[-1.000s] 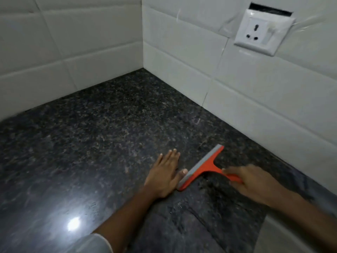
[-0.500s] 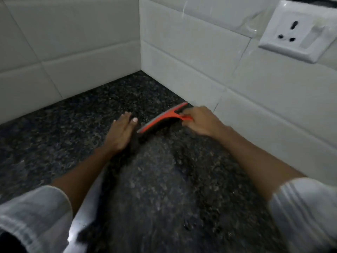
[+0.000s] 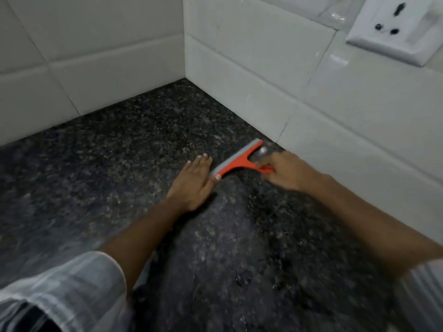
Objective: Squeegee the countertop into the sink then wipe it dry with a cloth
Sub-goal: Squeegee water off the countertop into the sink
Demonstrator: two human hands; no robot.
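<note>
Your squeegee sits near the tiled corner
Your right hand [image 3: 285,172] grips the orange plastic squeegee [image 3: 239,159], its grey blade on the speckled black granite countertop [image 3: 107,168]; your left hand [image 3: 194,182] lies flat, fingers extended, thumb touching the blade's end

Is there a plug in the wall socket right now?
No, the wall socket shows three bare pin holes with nothing plugged into it.

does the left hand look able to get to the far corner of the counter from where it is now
Probably yes. The left hand lies flat on the countertop beside the squeegee, and the granite between it and the corner is bare, though the arm already looks fairly stretched.
</note>
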